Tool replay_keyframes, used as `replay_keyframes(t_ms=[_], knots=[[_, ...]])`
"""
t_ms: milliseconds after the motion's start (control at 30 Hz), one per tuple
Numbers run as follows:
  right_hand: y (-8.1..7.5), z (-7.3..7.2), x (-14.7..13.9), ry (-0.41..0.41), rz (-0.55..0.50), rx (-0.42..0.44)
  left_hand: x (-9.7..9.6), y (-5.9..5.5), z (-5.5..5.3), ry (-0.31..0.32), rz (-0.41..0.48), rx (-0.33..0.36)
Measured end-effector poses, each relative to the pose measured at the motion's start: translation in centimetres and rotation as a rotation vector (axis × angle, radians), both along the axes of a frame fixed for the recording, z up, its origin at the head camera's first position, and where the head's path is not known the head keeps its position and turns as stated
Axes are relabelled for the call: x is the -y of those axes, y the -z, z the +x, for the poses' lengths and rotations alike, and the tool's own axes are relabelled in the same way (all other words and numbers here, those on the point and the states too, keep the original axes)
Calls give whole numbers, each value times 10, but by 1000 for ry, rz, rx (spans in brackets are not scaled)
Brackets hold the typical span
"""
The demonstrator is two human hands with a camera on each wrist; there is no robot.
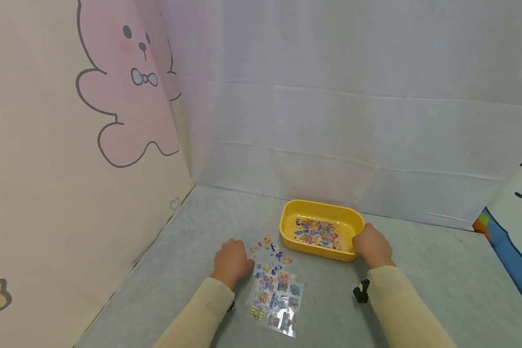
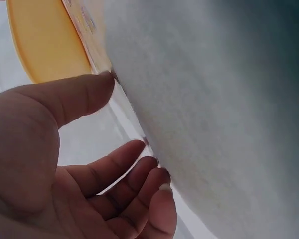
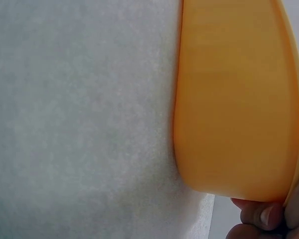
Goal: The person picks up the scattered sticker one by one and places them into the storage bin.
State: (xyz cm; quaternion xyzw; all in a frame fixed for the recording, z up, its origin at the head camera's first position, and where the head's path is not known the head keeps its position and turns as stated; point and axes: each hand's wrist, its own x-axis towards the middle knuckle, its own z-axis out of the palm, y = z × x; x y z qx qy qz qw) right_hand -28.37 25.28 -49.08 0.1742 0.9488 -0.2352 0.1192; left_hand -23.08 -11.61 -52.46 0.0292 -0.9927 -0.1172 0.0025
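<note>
A yellow plastic tray (image 1: 317,206) with many small colourful stickers (image 1: 317,233) on its floor stands towards the back of the table. My right hand (image 1: 373,245) grips the tray's right end; in the right wrist view, curled fingers (image 3: 264,214) hold the tray wall (image 3: 234,109) at its rim. My left hand (image 1: 231,262) rests on the table left of clear sticker sheets (image 1: 275,302). Its thumb (image 2: 87,97) is spread well away from the loosely bent fingers (image 2: 139,189), with nothing between them. The thumb tip lies right at the edge of the loose stickers (image 1: 276,253).
The grey cloth-covered table (image 1: 330,304) runs back to a white curtain (image 1: 309,121). A cream wall panel with a pink bear (image 1: 130,96) borders the left side. Another printed panel (image 1: 517,232) stands at the right edge.
</note>
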Motion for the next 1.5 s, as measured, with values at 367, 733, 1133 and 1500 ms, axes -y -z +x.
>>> replay_keyframes(t_ms=[367, 733, 1133, 1500], knots=[[1, -1, 0, -4, 2, -3, -2, -3, 0, -4, 16, 35], [2, -2, 0, -2, 1, 4, -5, -8, -3, -35, 61, 84], [3, -2, 0, 6, 2, 8, 7, -7, -11, -15, 227, 85], [3, -1, -1, -11, 10, -11, 17, -18, -18, -66, 625, 171]])
